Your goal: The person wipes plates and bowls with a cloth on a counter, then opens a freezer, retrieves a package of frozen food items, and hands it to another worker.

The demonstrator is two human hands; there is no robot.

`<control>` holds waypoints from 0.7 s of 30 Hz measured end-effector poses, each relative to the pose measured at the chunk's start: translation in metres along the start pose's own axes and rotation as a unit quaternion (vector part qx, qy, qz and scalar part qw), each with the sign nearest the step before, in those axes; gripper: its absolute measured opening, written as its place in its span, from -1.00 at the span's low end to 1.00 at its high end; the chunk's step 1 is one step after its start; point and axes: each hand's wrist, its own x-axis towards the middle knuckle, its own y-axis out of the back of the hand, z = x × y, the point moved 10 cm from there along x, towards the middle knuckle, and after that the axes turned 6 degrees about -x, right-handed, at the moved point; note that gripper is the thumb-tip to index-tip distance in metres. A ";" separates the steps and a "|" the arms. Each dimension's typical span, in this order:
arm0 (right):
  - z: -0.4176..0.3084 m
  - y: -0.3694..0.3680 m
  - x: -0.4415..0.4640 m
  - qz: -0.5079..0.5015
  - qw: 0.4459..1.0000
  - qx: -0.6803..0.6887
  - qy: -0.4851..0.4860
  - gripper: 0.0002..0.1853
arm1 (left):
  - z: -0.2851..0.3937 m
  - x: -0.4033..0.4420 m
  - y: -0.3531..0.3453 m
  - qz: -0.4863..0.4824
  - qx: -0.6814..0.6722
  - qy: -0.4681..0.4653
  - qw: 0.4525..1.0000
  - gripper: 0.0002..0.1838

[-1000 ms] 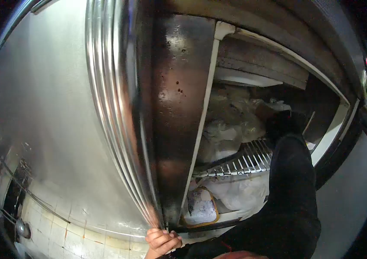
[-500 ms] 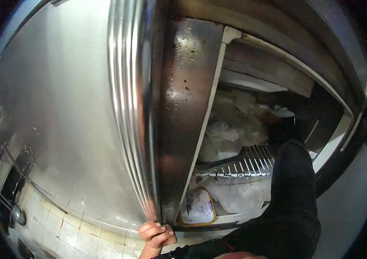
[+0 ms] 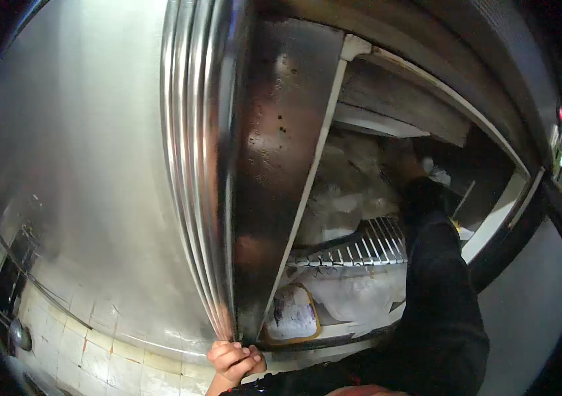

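My left hand (image 3: 233, 360) is closed over the end of the ridged edge (image 3: 192, 171) of a broad steel panel (image 3: 103, 165), its fingers curled round the metal. My right arm, in a black sleeve (image 3: 443, 284), reaches deep into an open refrigerated cabinet. Dimly visible at the end of that sleeve is my right hand (image 3: 412, 164), among cloudy plastic bags (image 3: 344, 198); shadow and bags hide its fingers, so whether it holds anything is unclear. A white wire rack (image 3: 360, 247) lies in front of those bags.
Below the rack are a clear plastic bag (image 3: 360, 290) and a yellow-rimmed tub (image 3: 294, 313) with whitish, dark-stained contents. The cabinet's pale frame (image 3: 317, 155) borders the opening. White tiles (image 3: 96, 356) line the lower left, beside a rounded metal object (image 3: 20, 334).
My right arm has shifted slightly left and deeper into the cabinet, and a bit of the hand now shows past the sleeve. My left hand keeps its hold on the ridged edge.
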 end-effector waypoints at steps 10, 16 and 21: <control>0.000 -0.007 0.003 -0.030 0.998 -0.030 0.039 -0.69 | -0.001 0.005 -0.004 -0.018 0.001 -0.030 0.999 -0.72; 0.008 -0.008 0.011 -0.056 0.992 -0.074 0.082 -0.68 | 0.007 0.004 -0.011 -0.014 -0.048 0.005 0.999 -0.83; 0.028 -0.036 0.000 -0.096 0.980 -0.150 0.090 -0.68 | 0.066 -0.009 -0.125 -0.270 -0.304 0.008 0.913 -0.86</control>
